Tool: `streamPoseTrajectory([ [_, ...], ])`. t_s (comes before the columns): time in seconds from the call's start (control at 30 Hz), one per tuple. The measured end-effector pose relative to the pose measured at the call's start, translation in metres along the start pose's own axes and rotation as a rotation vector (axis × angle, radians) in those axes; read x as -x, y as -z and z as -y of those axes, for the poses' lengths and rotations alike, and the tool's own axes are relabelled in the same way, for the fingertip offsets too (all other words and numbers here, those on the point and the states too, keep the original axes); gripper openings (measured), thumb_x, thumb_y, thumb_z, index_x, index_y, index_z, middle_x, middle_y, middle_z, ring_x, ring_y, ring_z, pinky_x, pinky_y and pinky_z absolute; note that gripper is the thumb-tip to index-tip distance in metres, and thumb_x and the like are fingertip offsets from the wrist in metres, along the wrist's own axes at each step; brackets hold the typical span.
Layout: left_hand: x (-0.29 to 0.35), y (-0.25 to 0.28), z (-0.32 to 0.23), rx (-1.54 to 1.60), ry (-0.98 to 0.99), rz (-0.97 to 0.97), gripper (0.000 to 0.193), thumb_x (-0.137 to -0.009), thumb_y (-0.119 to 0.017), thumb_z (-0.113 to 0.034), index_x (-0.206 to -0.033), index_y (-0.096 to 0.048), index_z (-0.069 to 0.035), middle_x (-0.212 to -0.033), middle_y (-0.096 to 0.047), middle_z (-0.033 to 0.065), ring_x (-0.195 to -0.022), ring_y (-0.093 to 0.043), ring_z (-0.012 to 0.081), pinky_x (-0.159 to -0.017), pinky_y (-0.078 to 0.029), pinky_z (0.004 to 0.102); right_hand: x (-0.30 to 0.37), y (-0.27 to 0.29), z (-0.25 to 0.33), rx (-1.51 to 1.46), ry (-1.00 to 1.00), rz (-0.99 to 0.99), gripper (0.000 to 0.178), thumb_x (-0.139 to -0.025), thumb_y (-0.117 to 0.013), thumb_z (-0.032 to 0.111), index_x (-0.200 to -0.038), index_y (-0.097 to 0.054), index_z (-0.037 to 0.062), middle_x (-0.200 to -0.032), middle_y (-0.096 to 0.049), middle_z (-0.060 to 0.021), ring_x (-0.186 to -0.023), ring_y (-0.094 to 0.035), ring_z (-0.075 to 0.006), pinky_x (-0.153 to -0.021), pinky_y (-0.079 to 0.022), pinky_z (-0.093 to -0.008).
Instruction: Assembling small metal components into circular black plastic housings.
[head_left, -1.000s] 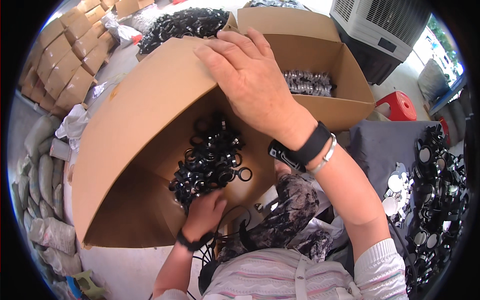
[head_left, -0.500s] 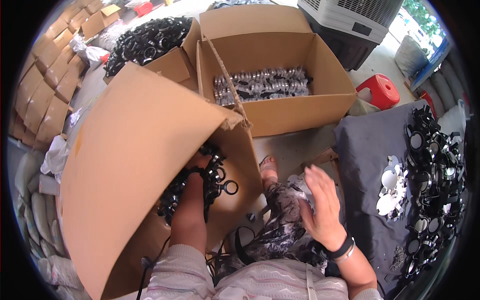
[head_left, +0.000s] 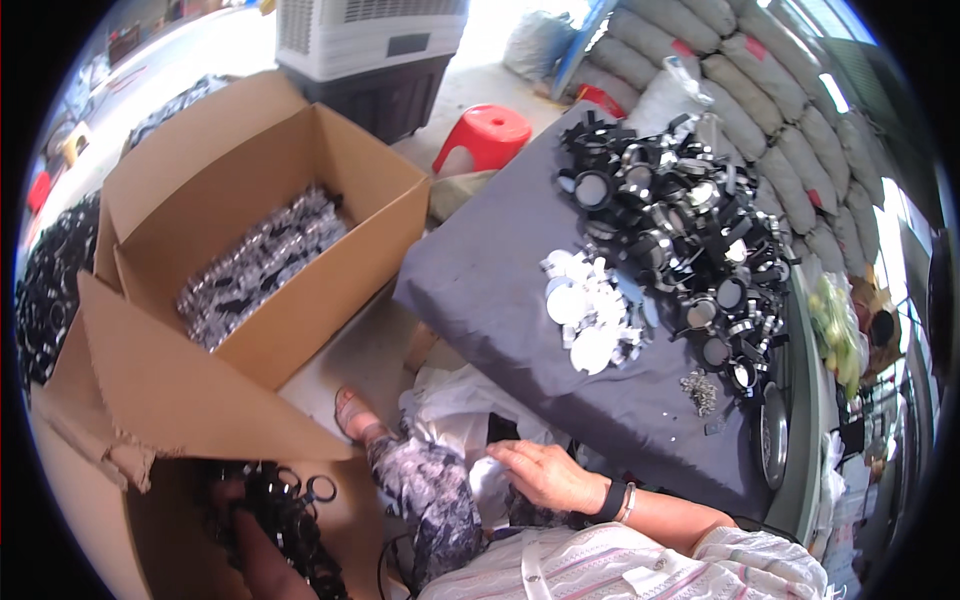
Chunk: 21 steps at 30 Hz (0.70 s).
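My left hand [head_left: 228, 490] reaches down into the near cardboard box [head_left: 345, 545], among black ring-shaped pieces with short stems [head_left: 285, 505]; shadow and the pieces hide its fingers. Over my lap is my right hand [head_left: 545, 475], its fingers bent together and pointing left, beside a white plastic bag [head_left: 450, 400]. A black piece [head_left: 502, 428] shows just past its fingertips; whether the hand touches it, I cannot tell. To the right, a grey cloth-covered table [head_left: 480, 270] carries a heap of black-rimmed round pieces [head_left: 655, 245] and a smaller pile of shiny white discs [head_left: 590, 345].
A second open box [head_left: 330, 300] holds rows of plastic-wrapped pieces [head_left: 265, 265]. Behind it stand an air cooler [head_left: 365, 100] and a red stool [head_left: 490, 130]. Small metal bits [head_left: 700, 392] and a round metal dish [head_left: 773, 437] lie at the table's near right. Stacked sacks [head_left: 760, 130] line the back.
My view has swung right, bringing more of the table and sacks in. My right hand has gone from raised with fingers spread to lower, fingers bent by the bag. My left hand stays in the box.
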<state>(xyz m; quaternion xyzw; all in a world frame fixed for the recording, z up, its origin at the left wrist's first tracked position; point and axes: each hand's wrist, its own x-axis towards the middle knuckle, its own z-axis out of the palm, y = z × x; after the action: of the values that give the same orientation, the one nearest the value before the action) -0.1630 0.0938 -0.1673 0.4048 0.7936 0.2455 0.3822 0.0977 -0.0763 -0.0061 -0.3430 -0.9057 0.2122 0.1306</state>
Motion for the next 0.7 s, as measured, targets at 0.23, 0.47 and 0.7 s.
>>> streamPoseTrajectory([
  [0.23,0.016,-0.026,-0.072,0.072,-0.166,0.072,0.094,-0.064,-0.078,-0.037,-0.139,-0.027,-0.016,-0.139,-0.037,0.0188,-0.126,-0.037,0.0388,-0.101,-0.034,0.0522,0.012,-0.012,-0.007,0.004,-0.032,-0.019,0.041,-0.074,-0.053,0.001,-0.115,-0.051,-0.0031,-0.098,-0.058,-0.0153,-0.082,-0.062,-0.0313,-0.068,-0.053,-0.0378],
  [0.47,0.033,-0.022,-0.093,0.094,-0.246,0.069,0.087,-0.064,-0.077,-0.036,-0.136,-0.033,-0.015,-0.136,-0.041,0.0181,-0.124,-0.041,0.0366,-0.1,-0.036,0.05,0.025,-0.024,-0.017,-0.005,-0.017,0.02,0.037,-0.075,-0.052,0.003,-0.111,-0.053,-0.0016,-0.091,-0.056,-0.0136,-0.077,-0.061,-0.0309,-0.062,-0.052,-0.0385],
  [0.7,0.037,-0.007,-0.044,0.159,-0.196,0.026,0.081,-0.065,-0.077,-0.035,-0.134,-0.038,-0.014,-0.133,-0.045,0.0174,-0.122,-0.044,0.0344,-0.099,-0.037,0.0477,0.027,-0.023,-0.021,-0.006,-0.027,0.051,0.031,-0.075,-0.052,0.005,-0.105,-0.053,-0.0023,-0.085,-0.055,-0.0134,-0.076,-0.06,-0.0312,-0.063,-0.051,-0.0396],
])
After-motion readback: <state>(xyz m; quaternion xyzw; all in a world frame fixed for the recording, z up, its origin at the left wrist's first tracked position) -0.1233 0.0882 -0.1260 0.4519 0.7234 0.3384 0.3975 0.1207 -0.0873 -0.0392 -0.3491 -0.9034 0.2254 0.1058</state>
